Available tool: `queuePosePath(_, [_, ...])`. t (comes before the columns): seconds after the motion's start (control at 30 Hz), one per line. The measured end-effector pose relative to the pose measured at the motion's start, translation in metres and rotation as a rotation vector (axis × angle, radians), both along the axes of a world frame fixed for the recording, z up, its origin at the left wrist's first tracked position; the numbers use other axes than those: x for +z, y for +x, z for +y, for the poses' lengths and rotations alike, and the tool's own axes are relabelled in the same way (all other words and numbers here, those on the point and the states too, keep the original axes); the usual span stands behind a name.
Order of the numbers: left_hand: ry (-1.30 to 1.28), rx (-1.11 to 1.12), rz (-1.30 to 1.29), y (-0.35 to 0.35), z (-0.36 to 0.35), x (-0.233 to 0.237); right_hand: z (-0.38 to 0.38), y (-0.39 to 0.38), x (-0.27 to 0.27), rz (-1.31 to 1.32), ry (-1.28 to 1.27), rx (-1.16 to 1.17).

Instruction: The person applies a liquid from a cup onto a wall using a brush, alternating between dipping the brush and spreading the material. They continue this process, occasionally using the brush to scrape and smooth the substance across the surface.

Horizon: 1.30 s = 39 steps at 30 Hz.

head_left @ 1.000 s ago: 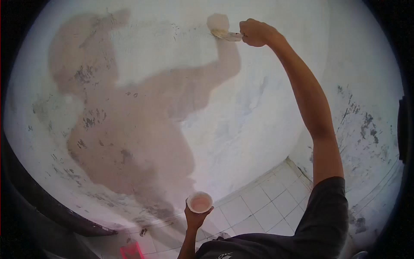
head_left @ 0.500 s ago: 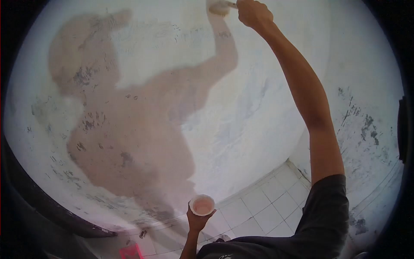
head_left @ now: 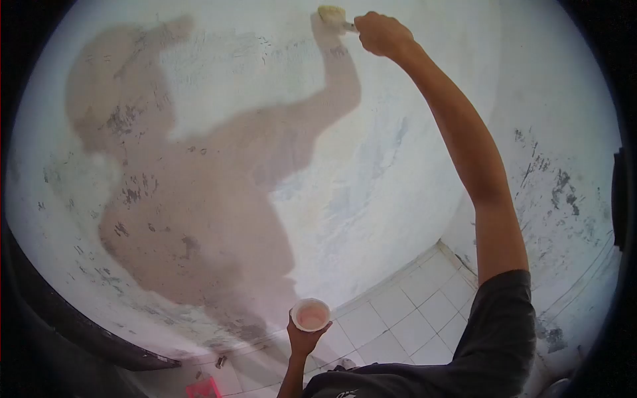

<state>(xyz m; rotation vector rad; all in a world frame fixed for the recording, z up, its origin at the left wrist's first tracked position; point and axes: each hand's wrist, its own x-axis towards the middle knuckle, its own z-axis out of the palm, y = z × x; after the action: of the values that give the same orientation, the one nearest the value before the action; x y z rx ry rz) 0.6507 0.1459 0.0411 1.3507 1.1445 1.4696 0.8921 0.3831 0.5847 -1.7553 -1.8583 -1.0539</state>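
Observation:
High up at the white wall [head_left: 411, 99], my right hand [head_left: 383, 34] is closed round the handle of a paintbrush [head_left: 331, 14]. The pale bristles point left and lie at or very near the wall surface. Low in the view, my left hand [head_left: 304, 339] holds a white cup [head_left: 311, 315] with its mouth up. Inside the cup shows a pale pinkish content. My shadow falls across the wall, and dark scuffed patches mark the surface.
Tiled floor [head_left: 391, 315] runs along the foot of the wall. A pink object [head_left: 203, 389] is on the floor at the bottom left. A second wall [head_left: 551, 192] with dark patches meets the first at the right. A dark edge [head_left: 99, 341] curves along the lower left.
My right hand has moved slightly down and left with the brush, whose bristles now tilt upward. My left hand and the cup have stayed in place. The view has shifted a little.

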Motion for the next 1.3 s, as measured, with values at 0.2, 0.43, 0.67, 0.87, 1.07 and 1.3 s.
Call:
queuePosePath(0.2, [0.005, 0.039, 0.071, -0.005, -0.008, 0.004, -0.020, 0.015, -0.014, -0.130, -0.186, 0.032])
queuePosePath(0.43, [0.007, 0.030, 0.058, -0.008, -0.009, 0.001, -0.030, 0.009, -0.003, -0.140, -0.194, -0.053])
queuePosePath(0.67, [0.018, 0.050, 0.086, -0.013, -0.014, 0.006, -0.015, -0.015, 0.014, 0.085, 0.167, -0.061])
queuePosePath(0.87, [0.013, 0.080, 0.066, -0.023, -0.020, 0.004, -0.034, -0.052, 0.021, 0.189, 0.320, -0.007])
queuePosePath(1.07, [0.028, 0.113, 0.077, -0.038, -0.023, -0.005, -0.040, -0.083, 0.021, 0.181, 0.239, 0.151])
queuePosePath(1.3, [0.019, 0.113, 0.070, -0.051, -0.027, -0.009, -0.029, -0.117, -0.033, -0.011, 0.010, 0.184])
